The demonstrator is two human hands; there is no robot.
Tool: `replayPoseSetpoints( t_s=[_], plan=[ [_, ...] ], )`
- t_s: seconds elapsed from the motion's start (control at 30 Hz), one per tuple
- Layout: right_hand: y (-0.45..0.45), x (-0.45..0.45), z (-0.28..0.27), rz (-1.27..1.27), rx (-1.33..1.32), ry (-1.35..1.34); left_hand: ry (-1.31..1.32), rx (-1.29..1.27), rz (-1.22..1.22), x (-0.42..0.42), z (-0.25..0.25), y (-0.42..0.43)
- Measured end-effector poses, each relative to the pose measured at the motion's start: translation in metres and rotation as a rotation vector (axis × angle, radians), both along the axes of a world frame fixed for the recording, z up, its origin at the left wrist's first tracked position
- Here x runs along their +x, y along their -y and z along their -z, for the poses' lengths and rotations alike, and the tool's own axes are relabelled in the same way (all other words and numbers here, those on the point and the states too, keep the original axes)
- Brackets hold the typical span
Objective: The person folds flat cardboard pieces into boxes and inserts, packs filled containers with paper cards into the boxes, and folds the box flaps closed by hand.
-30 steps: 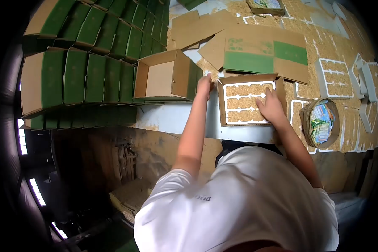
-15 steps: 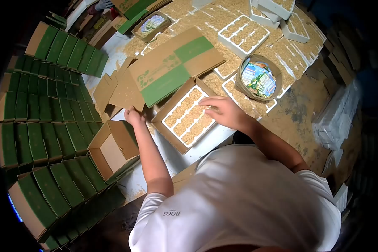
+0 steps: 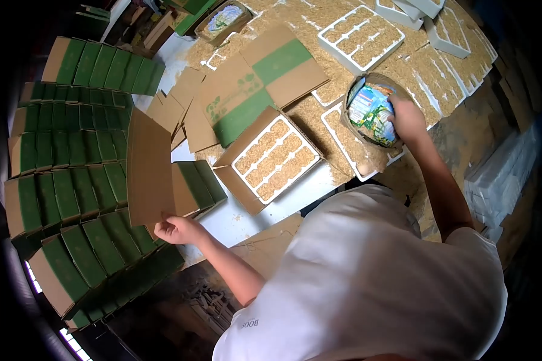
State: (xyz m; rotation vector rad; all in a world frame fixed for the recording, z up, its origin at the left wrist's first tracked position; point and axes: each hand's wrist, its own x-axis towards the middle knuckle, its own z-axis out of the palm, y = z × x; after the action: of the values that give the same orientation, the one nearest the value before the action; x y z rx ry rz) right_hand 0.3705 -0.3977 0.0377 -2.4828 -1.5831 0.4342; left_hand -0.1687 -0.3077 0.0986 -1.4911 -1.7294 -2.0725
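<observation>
My left hand (image 3: 177, 230) grips the lower edge of a plain brown cardboard sheet (image 3: 150, 168), tilted upright over an open box (image 3: 186, 186) on the left. My right hand (image 3: 408, 120) reaches into a round basket (image 3: 397, 90) of colourful printed leaflets (image 3: 370, 111). Its fingers are curled at the leaflets' right side, fingertips partly hidden. Between my hands stands an open cardboard box (image 3: 238, 192), holding a white foam tray (image 3: 275, 157) with sections full of pale shavings-like material.
Green and brown boxes (image 3: 90, 144) are stacked in rows at the left. A flattened printed carton (image 3: 265, 84) lies behind the open box. More foam trays (image 3: 361, 39) cover the far table. Another leaflet basket (image 3: 226, 21) stands at the back. Plastic-wrapped material (image 3: 503, 165) lies right.
My left hand has lifted the cardboard sheet and carried it left and toward me. From the foam tray, my right hand has moved right into the leaflet basket.
</observation>
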Motion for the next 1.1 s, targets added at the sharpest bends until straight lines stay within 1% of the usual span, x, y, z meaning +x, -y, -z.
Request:
replayPoseSetpoints(
  t_s=[0.03,0.1,0.13,0.17,0.2,0.23,0.27,0.3,0.33,0.37,0.4,0.43,0.5,0.53,0.57,0.63,0.7,0.73,0.77,0.8,0.83,0.87,0.9,0.97,1.0,1.07,1.1],
  plan=[
    [-0.001,0.003,-0.001,-0.013,0.000,0.021,-0.002,-0.038,-0.081,-0.001,-0.003,0.013],
    [0.001,0.002,-0.013,-0.051,0.001,0.056,0.168,-0.088,-0.113,0.008,-0.006,0.034],
    [0.002,-0.007,-0.027,-0.045,0.169,0.010,0.248,-0.106,-0.150,0.010,-0.007,0.050],
    [-0.002,-0.020,-0.045,-0.050,0.275,-0.056,0.390,-0.140,-0.075,0.009,-0.005,0.063],
    [-0.009,-0.034,-0.053,-0.103,0.376,-0.153,0.511,-0.112,-0.038,0.011,-0.004,0.072],
    [-0.018,-0.050,-0.056,-0.151,0.474,-0.256,0.560,-0.128,0.013,0.001,0.006,0.083],
    [-0.028,-0.073,-0.059,-0.213,0.411,-0.397,0.618,-0.142,0.017,-0.003,0.014,0.091],
    [-0.037,-0.097,-0.064,-0.266,0.345,-0.522,0.606,-0.220,0.027,-0.007,0.021,0.099],
    [-0.047,-0.125,-0.067,-0.288,0.173,-0.727,0.676,-0.274,0.025,0.005,0.015,0.100],
    [-0.054,-0.154,-0.073,-0.320,0.068,-0.833,0.719,-0.309,0.035,0.006,0.021,0.101],
    [-0.063,-0.178,-0.063,-0.368,0.052,-0.856,0.759,-0.368,0.093,0.011,0.021,0.101],
    [-0.071,-0.196,-0.047,-0.457,0.120,-0.662,0.800,-0.433,0.156,0.017,0.020,0.101],
    [-0.076,-0.212,-0.034,-0.432,0.170,-0.563,0.806,-0.522,0.189,0.036,0.017,0.097],
    [-0.078,-0.212,-0.038,-0.368,0.147,-0.534,0.748,-0.611,0.231,0.038,0.023,0.096],
    [-0.080,-0.207,-0.032,-0.304,0.191,-0.519,0.664,-0.694,0.294,0.043,0.025,0.095],
    [-0.077,-0.185,-0.005,-0.173,0.267,-0.491,0.579,-0.784,0.371,0.056,0.034,0.091],
    [-0.071,-0.166,0.014,-0.115,0.325,-0.579,0.366,-0.965,0.327,0.077,0.027,0.086],
    [-0.066,-0.164,0.012,-0.077,0.318,-0.692,-0.044,-0.892,0.299,0.075,0.049,0.082],
    [-0.063,-0.164,0.013,-0.070,0.304,-0.676,-0.447,-0.796,0.261,0.073,0.070,0.080],
    [-0.060,-0.165,0.018,-0.062,0.289,-0.659,-0.436,-0.883,0.265,0.087,0.061,0.078],
    [-0.057,-0.164,0.025,-0.053,0.274,-0.641,-0.321,-0.947,0.294,0.096,0.059,0.074],
    [-0.057,-0.164,0.037,-0.064,0.236,-0.648,-0.487,-0.917,0.312,0.098,0.064,0.072],
    [-0.054,-0.166,0.050,-0.055,0.259,-0.796,-0.653,-0.879,0.328,0.100,0.069,0.070],
    [-0.059,-0.165,0.060,-0.155,0.111,-1.026,-0.899,-0.875,0.304,0.102,0.067,0.064],
    [-0.059,-0.167,0.063,-0.149,0.062,-1.227,-1.020,-0.872,0.288,0.103,0.066,0.061],
    [-0.064,-0.171,0.075,-0.150,0.092,-1.314,-0.885,-1.011,0.475,0.100,0.078,0.046],
    [-0.067,-0.175,0.069,-0.151,0.107,-1.359,-0.813,-1.075,0.568,0.097,0.081,0.037]
  ],
)
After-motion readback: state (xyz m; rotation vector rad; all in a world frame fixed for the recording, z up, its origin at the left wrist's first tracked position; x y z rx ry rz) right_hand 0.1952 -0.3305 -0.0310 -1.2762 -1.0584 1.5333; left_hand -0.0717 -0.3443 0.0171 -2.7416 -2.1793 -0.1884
